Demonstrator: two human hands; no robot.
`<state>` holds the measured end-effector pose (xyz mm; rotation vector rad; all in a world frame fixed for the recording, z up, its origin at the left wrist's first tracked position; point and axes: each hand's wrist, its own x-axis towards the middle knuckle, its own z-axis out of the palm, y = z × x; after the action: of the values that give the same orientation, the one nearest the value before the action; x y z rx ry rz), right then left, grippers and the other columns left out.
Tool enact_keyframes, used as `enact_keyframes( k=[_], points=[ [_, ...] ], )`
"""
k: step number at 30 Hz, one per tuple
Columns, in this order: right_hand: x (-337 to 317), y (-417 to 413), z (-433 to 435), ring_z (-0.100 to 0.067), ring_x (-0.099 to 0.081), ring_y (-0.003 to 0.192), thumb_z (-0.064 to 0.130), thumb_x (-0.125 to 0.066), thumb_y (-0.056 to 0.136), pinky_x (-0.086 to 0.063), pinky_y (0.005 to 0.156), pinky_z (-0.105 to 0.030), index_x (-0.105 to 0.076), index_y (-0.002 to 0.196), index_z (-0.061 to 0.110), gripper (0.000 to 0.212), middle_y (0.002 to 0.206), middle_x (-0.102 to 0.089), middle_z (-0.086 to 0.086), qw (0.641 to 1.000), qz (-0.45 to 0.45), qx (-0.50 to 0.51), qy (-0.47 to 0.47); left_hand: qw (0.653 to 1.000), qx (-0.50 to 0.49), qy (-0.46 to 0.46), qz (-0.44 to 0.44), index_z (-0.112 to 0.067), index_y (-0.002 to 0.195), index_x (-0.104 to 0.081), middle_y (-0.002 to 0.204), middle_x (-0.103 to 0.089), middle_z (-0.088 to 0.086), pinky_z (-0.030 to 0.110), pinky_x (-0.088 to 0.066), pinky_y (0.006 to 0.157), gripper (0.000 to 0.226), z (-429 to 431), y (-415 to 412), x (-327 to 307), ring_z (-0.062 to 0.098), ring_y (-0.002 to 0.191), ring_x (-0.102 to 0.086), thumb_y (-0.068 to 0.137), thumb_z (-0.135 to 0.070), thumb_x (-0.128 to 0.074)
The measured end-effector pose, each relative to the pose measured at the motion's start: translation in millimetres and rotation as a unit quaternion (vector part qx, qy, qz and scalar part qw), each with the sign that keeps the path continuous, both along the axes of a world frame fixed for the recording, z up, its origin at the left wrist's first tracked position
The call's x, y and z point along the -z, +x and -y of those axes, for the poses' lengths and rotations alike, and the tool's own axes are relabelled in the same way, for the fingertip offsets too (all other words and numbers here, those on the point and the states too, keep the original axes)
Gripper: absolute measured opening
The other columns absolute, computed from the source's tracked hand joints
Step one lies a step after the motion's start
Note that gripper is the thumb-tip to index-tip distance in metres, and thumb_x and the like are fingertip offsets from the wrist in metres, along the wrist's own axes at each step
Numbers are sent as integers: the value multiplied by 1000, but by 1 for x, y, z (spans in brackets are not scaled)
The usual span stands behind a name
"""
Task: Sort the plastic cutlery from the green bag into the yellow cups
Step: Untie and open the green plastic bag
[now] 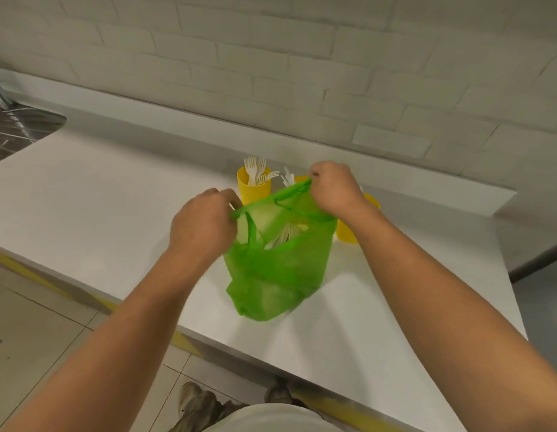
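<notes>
A translucent green bag stands on the white counter, its mouth stretched wide. My left hand grips the bag's left handle and my right hand grips the right handle. White plastic cutlery shows inside the bag's mouth. Behind the bag stand three yellow cups: the left cup holds several white forks, the middle cup is mostly hidden with white cutlery poking out, and the right cup sits under my right wrist.
A white brick wall rises behind a low ledge at the counter's back. A metal sink is at the far left. The counter's front edge runs diagonally above a tiled floor, where my shoes show.
</notes>
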<state>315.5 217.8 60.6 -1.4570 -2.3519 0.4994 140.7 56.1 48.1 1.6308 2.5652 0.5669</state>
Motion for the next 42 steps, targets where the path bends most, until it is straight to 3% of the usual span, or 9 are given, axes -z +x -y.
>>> enact_keyframes(
  k=[8,11,16,23,27,30,35,38,42],
  points=[
    [-1,-11,-1,-24,-46,70,12,-46,92,-31,60,-30,-48,61,12,31,58,-43,-2,965,-216,80,-122,980,-68,164,93,-25,101,-73,93,-71,-5,32,-52,81,23,-1,-42,-52,20,82,-64,83,-11,-67],
    [-9,-12,7,-27,-56,74,47,-50,92,-36,62,-34,-59,69,14,41,71,-59,-6,952,-228,104,-175,954,-96,208,196,-23,98,-74,91,-74,1,33,-59,80,19,-7,-58,-57,23,78,-72,85,-11,-67],
    [-4,-18,18,-20,-66,82,78,-65,69,-54,75,-34,-70,89,16,65,86,-70,0,981,-14,-12,-192,744,-108,239,614,-7,96,-69,86,-67,15,35,-64,62,13,-15,-67,-57,20,60,-71,99,-2,-58],
    [-2,-23,12,-38,-67,100,11,-55,86,-56,75,-40,-61,114,6,29,111,-64,-15,983,135,53,-115,603,-125,140,775,-7,100,-64,90,-71,14,37,-64,65,17,-14,-94,-51,24,70,-75,105,-7,-48],
    [0,-19,6,-33,-68,78,-8,-56,87,-60,66,-46,-68,97,3,19,92,-65,-22,948,-130,105,-269,562,-93,134,811,-2,93,-60,60,-68,18,38,-58,46,15,-13,-100,-65,28,52,-72,85,10,-59],
    [5,-19,10,-26,-73,66,-16,-44,95,-63,60,-37,-68,102,-2,29,83,-73,-18,793,-419,118,-426,517,-78,156,838,-1,86,-62,69,-68,14,41,-60,49,45,-15,-122,-64,27,56,-72,43,12,-68],
    [28,-33,27,-24,-75,64,-4,-43,98,-64,60,-40,-68,101,0,25,78,-76,-14,652,-544,173,-499,636,-20,106,764,-19,92,-62,72,-60,0,27,-59,58,15,-21,-158,-55,15,59,-65,94,-5,-57],
    [36,-47,37,-27,-76,68,3,-47,94,-63,64,-44,-73,100,0,27,80,-77,-16,629,-559,176,-511,745,56,65,661,-30,89,-70,67,-63,-1,20,-50,49,37,-22,-175,-53,13,52,-60,92,5,-58],
    [39,-54,36,-32,-77,79,14,-56,84,-64,71,-45,-75,99,3,27,94,-77,-19,616,-568,192,-511,767,54,25,638,-25,70,-79,70,-71,-3,19,-50,50,39,-24,-193,-53,9,56,-66,93,1,-61]
  ],
)
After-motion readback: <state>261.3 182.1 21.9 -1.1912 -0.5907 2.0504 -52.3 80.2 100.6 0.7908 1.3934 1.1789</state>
